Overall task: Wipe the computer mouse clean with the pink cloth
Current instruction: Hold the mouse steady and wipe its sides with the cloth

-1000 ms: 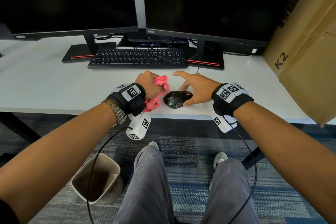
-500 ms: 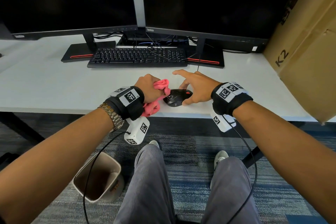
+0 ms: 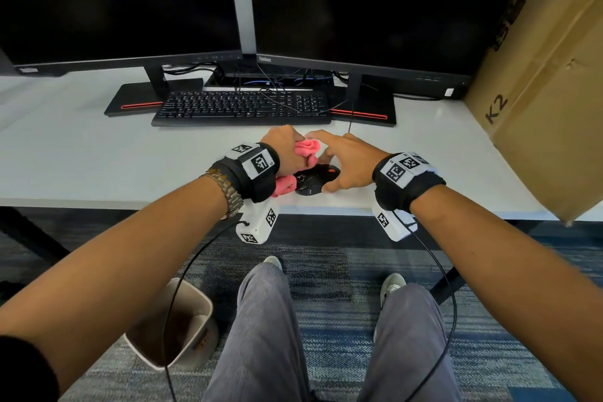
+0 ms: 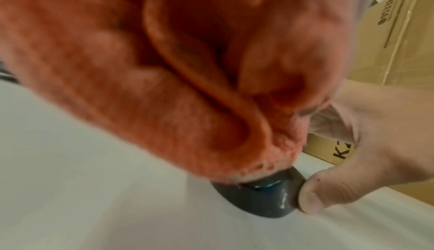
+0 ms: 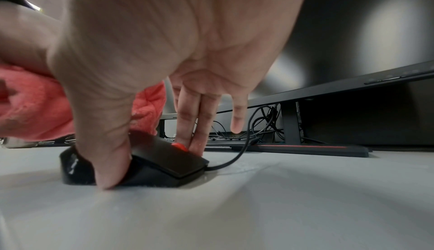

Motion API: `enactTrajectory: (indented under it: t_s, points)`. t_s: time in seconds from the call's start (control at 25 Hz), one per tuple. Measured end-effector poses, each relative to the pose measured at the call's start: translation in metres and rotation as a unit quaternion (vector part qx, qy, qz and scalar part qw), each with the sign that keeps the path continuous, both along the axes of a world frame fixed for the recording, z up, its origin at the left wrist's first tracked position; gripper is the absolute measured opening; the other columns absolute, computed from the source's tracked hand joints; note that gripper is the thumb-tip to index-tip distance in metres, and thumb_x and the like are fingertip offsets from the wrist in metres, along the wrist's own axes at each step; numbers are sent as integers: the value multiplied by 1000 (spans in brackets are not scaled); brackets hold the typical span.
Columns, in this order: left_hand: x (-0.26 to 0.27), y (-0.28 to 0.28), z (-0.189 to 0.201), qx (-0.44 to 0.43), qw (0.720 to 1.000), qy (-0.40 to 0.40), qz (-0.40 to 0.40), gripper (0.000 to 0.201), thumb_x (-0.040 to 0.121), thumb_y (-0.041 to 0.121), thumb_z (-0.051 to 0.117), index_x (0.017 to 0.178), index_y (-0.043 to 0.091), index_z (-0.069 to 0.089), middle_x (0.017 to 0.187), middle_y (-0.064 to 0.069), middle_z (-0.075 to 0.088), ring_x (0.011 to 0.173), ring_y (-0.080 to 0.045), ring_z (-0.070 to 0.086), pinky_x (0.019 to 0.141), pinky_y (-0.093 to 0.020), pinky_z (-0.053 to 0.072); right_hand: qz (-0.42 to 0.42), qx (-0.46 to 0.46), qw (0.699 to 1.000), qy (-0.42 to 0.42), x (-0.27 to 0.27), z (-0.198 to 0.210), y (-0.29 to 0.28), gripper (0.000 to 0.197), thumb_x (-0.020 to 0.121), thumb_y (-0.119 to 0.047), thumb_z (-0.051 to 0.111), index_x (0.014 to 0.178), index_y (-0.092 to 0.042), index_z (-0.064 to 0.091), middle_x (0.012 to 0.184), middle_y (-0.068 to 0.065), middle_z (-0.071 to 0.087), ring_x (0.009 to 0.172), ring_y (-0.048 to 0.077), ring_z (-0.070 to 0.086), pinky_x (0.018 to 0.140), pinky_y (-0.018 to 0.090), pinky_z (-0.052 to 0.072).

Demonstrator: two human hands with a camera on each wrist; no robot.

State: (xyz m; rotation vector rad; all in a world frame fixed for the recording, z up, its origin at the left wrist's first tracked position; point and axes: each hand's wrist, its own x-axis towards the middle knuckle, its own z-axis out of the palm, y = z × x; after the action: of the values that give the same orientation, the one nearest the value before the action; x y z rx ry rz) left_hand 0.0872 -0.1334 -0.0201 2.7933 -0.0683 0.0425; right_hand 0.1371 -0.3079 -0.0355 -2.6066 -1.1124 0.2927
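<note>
Atop the mouse (image 3: 316,182) now sits the cloth (image 3: 306,147) (bunched).

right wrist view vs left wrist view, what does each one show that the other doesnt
Only the right wrist view shows the mouse's red scroll wheel, its cable, the fingers on its far side, and the monitor stands behind.

Only the left wrist view shows the cardboard box and the pink cloth pressed onto the rear of the mouse.

Both show the cloth, the black mouse on the white desk, and the right hand with its thumb against the mouse's side.
</note>
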Motion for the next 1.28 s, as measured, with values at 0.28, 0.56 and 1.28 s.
enactTrajectory:
  t_s: [0.28, 0.56, 1.28]
  points:
    - [-13, 0, -1, 72, 996, -14, -41, 44, 83, 36, 58, 50, 16, 37, 49, 0, 45, 50, -21, 44, 60, -29, 41, -4, 0, 1000, -1, -3, 3, -1, 106, 72, -29, 86, 156, -23, 20, 123, 2, 71, 124, 26, 51, 105, 43, 41]
    - [-7, -4, 27, 44, 997, -25, -65, 33, 84, 29, 57, 57, 13, 45, 54, -3, 46, 51, -18, 40, 52, -18, 31, -15, -13, 1000, -5, -3, 4, 0, 88, 72, -32, 86, 144, -21, 36, 123, 2, 69, 116, 21, 46, 96, 39, 42]
    - [-12, -13, 20, 75, 988, 46, -123, 24, 78, 23, 67, 59, 21, 53, 67, -1, 61, 60, -9, 44, 80, -28, 43, -10, 8, 1000, -1, -1, 3, 0, 100, 67, -32, 89, 148, -23, 33, 125, 7, 67, 120, 27, 53, 95, 37, 43]
